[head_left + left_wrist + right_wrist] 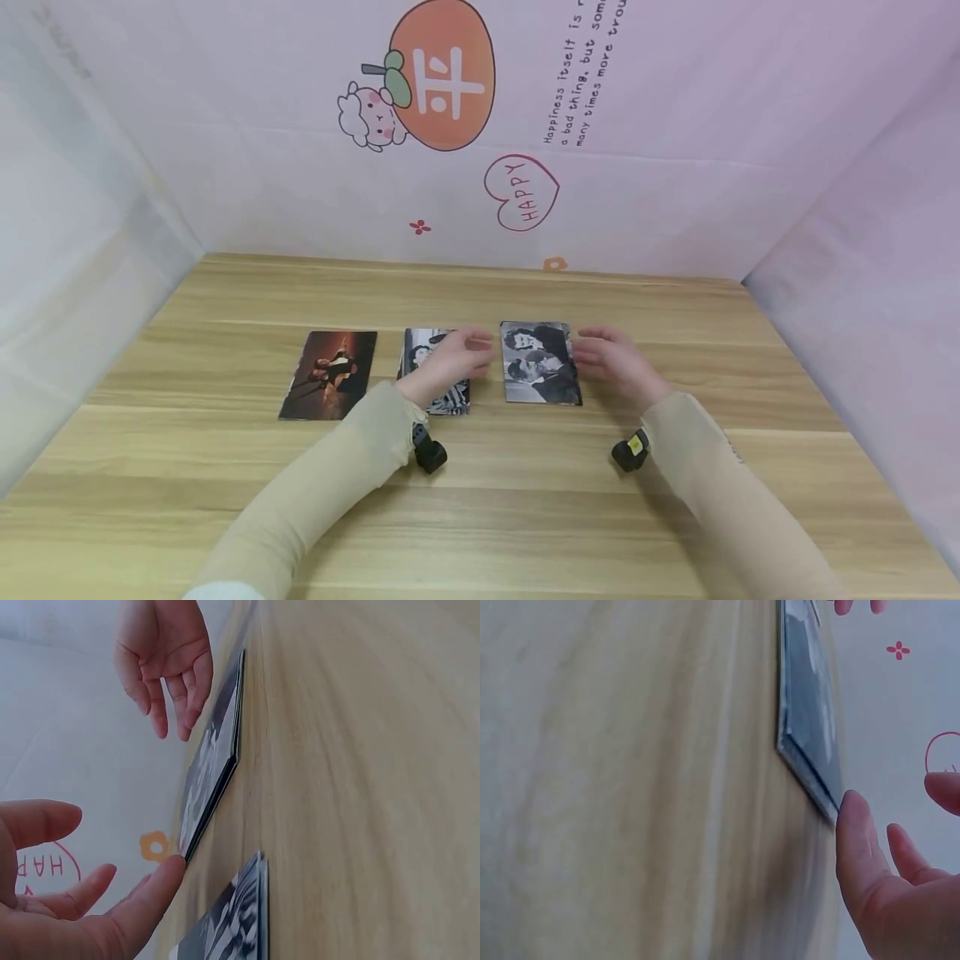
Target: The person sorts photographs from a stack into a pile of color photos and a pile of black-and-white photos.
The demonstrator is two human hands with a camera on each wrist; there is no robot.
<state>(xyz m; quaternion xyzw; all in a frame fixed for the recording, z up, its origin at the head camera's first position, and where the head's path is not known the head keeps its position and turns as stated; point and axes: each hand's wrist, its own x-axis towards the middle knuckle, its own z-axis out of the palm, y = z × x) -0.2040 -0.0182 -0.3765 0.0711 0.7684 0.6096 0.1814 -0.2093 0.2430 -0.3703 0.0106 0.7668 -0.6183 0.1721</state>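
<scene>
Three small piles of photo cards lie in a row on the table. The right pile [542, 367] has a black-and-white picture of two people on top. My left hand [453, 358] hovers over the middle pile [450, 402], partly hiding it, with its fingertips just left of the right pile. On the other side, my right hand [617, 363] is beside that pile's right edge. Both hands have loosely extended fingers and grip nothing; whether a fingertip touches the pile I cannot tell. A dark orange-brown picture tops the left pile [330, 375].
The wooden table [525, 517] is bounded by a white printed cloth [645, 200] at the back and sides. Each wrist wears a small black camera [430, 455] above the table.
</scene>
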